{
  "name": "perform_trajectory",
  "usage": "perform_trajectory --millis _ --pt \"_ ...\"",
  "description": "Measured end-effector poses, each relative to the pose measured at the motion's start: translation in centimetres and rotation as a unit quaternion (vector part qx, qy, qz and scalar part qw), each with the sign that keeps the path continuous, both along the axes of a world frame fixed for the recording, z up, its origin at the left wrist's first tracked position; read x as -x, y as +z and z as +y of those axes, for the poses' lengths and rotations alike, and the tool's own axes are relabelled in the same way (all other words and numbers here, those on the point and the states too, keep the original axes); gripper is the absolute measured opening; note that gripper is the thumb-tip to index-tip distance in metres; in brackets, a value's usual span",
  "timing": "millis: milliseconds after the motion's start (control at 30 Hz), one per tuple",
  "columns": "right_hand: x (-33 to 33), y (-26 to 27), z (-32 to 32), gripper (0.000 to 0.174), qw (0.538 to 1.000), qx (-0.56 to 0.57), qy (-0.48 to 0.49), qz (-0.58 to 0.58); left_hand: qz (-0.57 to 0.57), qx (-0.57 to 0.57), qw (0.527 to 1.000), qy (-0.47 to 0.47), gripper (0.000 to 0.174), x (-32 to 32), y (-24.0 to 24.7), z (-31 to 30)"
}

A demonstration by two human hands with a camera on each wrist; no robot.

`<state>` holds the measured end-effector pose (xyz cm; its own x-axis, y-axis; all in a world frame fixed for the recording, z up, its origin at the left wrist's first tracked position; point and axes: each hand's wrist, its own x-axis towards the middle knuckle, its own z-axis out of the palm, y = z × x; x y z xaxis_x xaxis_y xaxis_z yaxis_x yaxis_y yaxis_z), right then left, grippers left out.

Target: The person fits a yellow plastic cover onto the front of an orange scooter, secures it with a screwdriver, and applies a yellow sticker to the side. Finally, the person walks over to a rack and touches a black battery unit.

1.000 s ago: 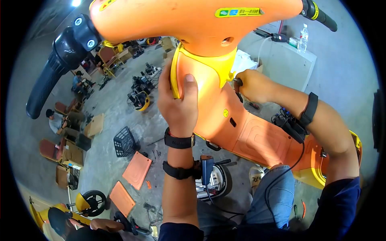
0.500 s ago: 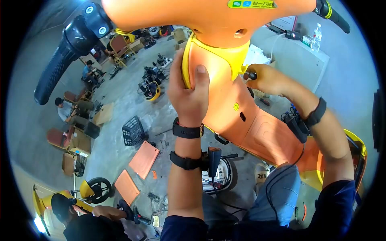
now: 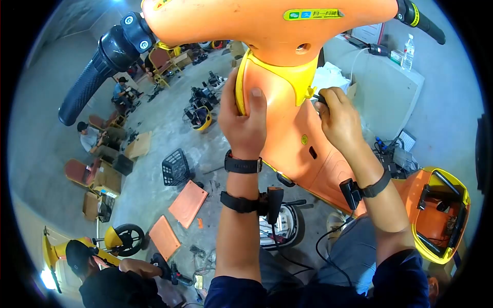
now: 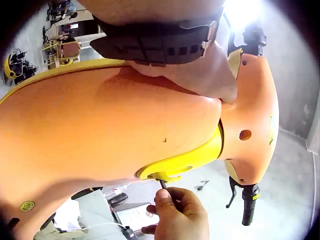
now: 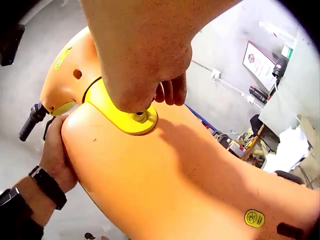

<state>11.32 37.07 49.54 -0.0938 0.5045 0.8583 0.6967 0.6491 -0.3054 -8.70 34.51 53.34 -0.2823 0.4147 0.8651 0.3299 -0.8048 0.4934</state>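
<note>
An orange scooter body (image 3: 277, 123) with a yellow collar piece (image 3: 292, 72) stands under the handlebar cover. My left hand (image 3: 243, 120) holds the edge of the front column, its thumb lying on the orange face. On the other side my right hand (image 3: 341, 118) pinches a thin dark tool (image 3: 319, 98) beside the yellow hook (image 3: 310, 93). In the left wrist view the tool (image 4: 163, 184) reaches up to the hook (image 4: 170, 178) from the right hand (image 4: 181, 215). The right wrist view shows the right hand (image 5: 145, 65) over the round yellow end (image 5: 142, 122); the tool is mostly hidden there.
A black handlebar grip (image 3: 79, 100) juts out at the left. On the floor lie a black basket (image 3: 175, 167), orange panels (image 3: 188, 203) and a yellow-rimmed part (image 3: 202, 119). A bottle (image 3: 408, 52) stands on the cabinet (image 3: 400, 87). Another person (image 3: 115, 277) is at the lower left.
My right forearm has swung down and inward, and the right hand has turned so its fingers point upward, still pinching the tool. The left hand keeps its hold on the column.
</note>
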Motion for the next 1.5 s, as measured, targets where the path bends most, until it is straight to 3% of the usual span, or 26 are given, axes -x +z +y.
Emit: perform_trajectory --millis 133,333,433,533,667,933,1033,1100,1233,1300,1333,1400,1433,1467,1500 --pt "-0.8 0.0 0.6 0.016 0.996 0.047 -0.015 -0.076 0.011 -0.003 1.0 0.009 0.047 0.0 0.1 0.0" --pt "-1.2 -0.2 1.6 0.019 0.989 -0.012 -0.048 -0.141 0.004 -0.014 1.0 0.017 0.046 -0.1 0.0 0.2" --pt "-1.0 0.3 1.2 0.024 0.979 0.053 -0.098 -0.17 -0.004 -0.01 1.0 0.013 0.047 -0.1 0.0 0.1" --pt "-0.9 0.4 1.1 0.026 0.973 -0.021 -0.114 -0.199 -0.024 -0.013 1.0 0.001 0.047 -0.4 0.0 0.1" --pt "-1.0 1.0 1.0 0.023 0.973 -0.058 -0.114 -0.193 0.001 -0.009 0.999 0.045 0.046 -0.5 0.2 -0.4" --pt "-1.4 1.0 2.1 0.011 0.978 0.024 -0.039 -0.204 0.042 -0.011 0.995 0.092 0.048 -0.3 0.6 -0.7" --pt "-1.0 0.9 2.0 0.012 0.979 0.055 -0.074 -0.179 0.033 -0.008 0.996 0.087 0.047 -0.4 0.4 -0.7" --pt "-0.4 1.0 1.9 0.023 0.987 0.039 -0.112 -0.11 0.02 -0.004 0.998 0.066 0.048 -0.3 0.3 -0.5" --pt "-0.3 1.0 2.3 0.015 0.967 0.103 -0.158 -0.169 0.025 -0.005 0.997 0.069 0.048 -0.4 0.4 -0.7" --pt "-0.5 1.1 2.5 0.015 0.946 -0.142 -0.177 -0.23 0.021 -0.005 0.998 0.06 0.048 -0.4 0.4 -0.6" --pt "-0.5 1.2 2.5 0.015 0.946 -0.143 -0.177 -0.231 0.02 -0.005 0.998 0.06 0.048 -0.4 0.4 -0.6" --pt "-0.2 1.3 2.1 0.015 0.943 -0.099 -0.207 -0.243 0.006 -0.005 0.999 0.046 0.048 -0.4 0.3 -0.5" --pt "0.0 1.6 1.6 0.014 0.952 0.042 -0.188 -0.237 0.005 -0.005 0.999 0.046 0.048 -0.4 0.4 -0.6" --pt "0.2 2.0 1.5 0.014 0.952 0.041 -0.188 -0.238 0.006 -0.006 0.999 0.05 0.048 -0.4 0.4 -0.6" --pt "0.3 2.3 1.4 0.014 0.949 0.115 -0.185 -0.228 0.006 -0.008 0.998 0.055 0.049 -0.4 0.4 -0.6"
